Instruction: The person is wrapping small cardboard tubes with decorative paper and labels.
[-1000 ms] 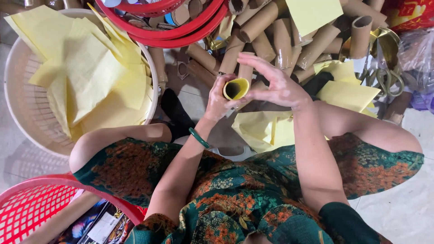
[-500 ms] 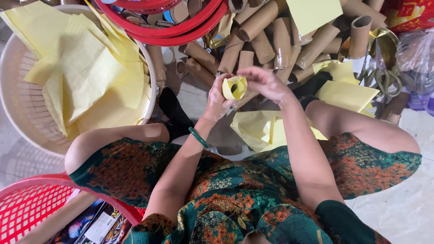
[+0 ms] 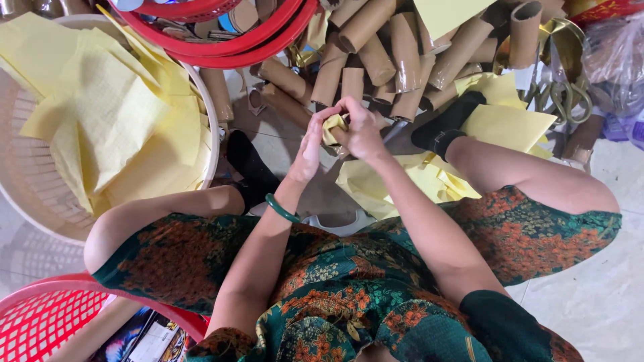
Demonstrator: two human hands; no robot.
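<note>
Both of my hands meet over a short cardboard tube wrapped in yellow paper (image 3: 333, 127), held above the floor in front of my knees. My left hand (image 3: 310, 144), with a green bangle on its wrist, cups the tube from the left. My right hand (image 3: 362, 127) covers its top end, fingers pressed down on the yellow paper. Most of the tube is hidden between the two hands.
A pile of bare brown cardboard tubes (image 3: 382, 53) lies just beyond my hands. A cream basket (image 3: 27, 194) holding yellow paper sheets (image 3: 114, 127) stands at left. Red baskets sit at the top (image 3: 228, 43) and bottom left (image 3: 40, 322). More yellow sheets (image 3: 402, 181) lie under my right leg.
My right hand has come down from open fingers above the tube's open end onto that end, closing over the yellow paper. Both hands shifted slightly toward the tube pile.
</note>
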